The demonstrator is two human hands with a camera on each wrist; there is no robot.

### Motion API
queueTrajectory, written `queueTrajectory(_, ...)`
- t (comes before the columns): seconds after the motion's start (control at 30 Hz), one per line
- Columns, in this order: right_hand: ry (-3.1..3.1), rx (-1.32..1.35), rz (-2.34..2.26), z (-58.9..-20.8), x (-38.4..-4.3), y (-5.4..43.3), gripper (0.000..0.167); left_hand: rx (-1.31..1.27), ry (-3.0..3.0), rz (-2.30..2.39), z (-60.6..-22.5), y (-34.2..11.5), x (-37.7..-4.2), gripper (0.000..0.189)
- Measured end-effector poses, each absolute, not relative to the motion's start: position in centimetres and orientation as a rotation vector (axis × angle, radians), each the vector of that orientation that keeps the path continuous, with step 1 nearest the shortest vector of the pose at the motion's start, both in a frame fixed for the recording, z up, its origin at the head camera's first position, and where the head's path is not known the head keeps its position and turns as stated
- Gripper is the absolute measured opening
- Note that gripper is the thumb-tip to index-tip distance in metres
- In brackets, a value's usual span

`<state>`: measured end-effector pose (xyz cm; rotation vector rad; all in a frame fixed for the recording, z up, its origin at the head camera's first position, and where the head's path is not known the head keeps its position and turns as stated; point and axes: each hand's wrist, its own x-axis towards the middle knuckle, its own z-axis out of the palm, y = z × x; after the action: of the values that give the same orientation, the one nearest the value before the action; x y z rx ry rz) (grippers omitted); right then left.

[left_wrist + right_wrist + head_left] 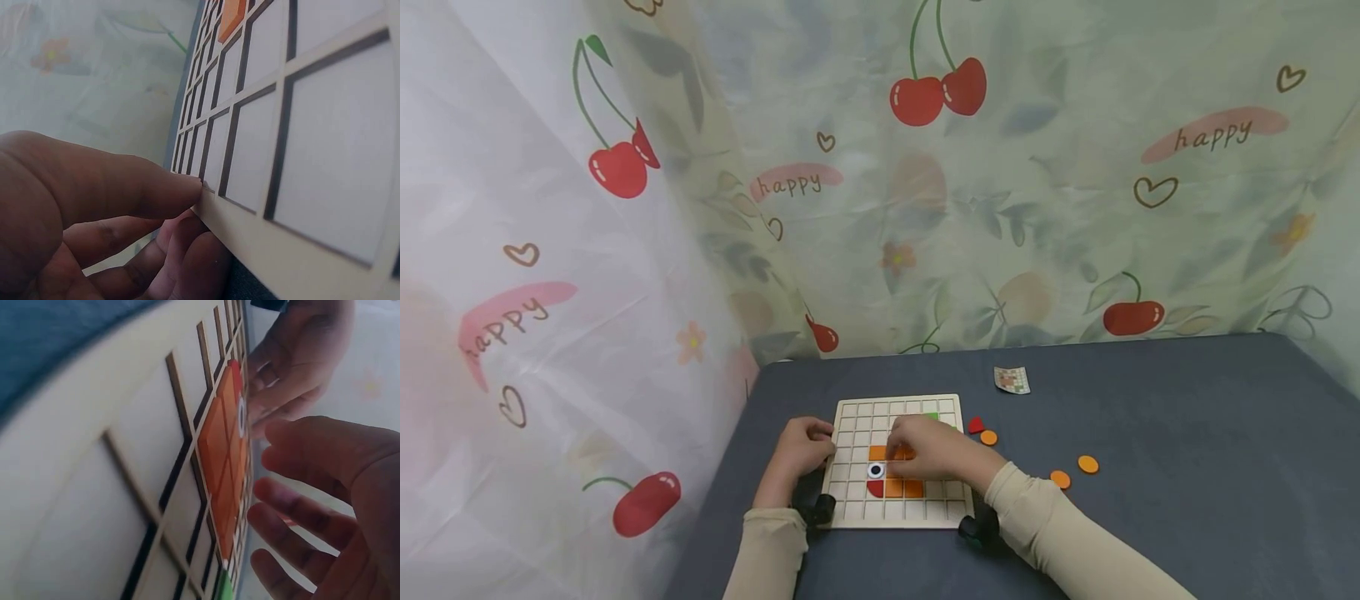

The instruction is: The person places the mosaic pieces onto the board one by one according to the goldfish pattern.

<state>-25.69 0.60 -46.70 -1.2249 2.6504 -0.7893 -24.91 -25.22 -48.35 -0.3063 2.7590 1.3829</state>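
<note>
A pale wooden grid board [855, 510] lies on the dark table. At its left edge my left hand [801, 448] grips the rim, thumb on top and fingers curled below in the left wrist view. My right hand [931, 450] is over the middle of the board, its fingers loosely bent above several orange tiles [215, 440]. Nothing shows between those fingers in the right wrist view. Left of the fingers sit a round black-and-white eye tile [876, 471] and, under it, a red rounded tile [876, 489]. A green tile [932, 415] is partly visible in the upper right of the grid.
Right of the board lie a red piece [976, 425] and an orange disc [988, 437]. Two more orange discs [1087, 464] are farther right. A small printed card [1012, 380] is near the table's back edge. A cherry-patterned curtain [865, 250] hangs behind the table.
</note>
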Motion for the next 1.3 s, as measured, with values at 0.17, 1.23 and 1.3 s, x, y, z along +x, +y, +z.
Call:
queueTrajectory(0.17,2.607,-1.236,-0.831,-46.2,-24.8,2.7,0.012,-0.309,2.763,1.383,-48.3,-25.1,-24.9,0.031)
queueTrajectory(1.23,2.814,-0.876,-0.892,-48.9,-28.1,11.9,0.019,-0.308,2.758,1.393,-48.3,-25.1,-24.7,0.033)
queueTrajectory(1.3,2.812,-0.863,-0.889,-48.9,-28.1,11.8,0.019,-0.311,2.751,1.396,-48.2,-25.0,-24.7,0.033)
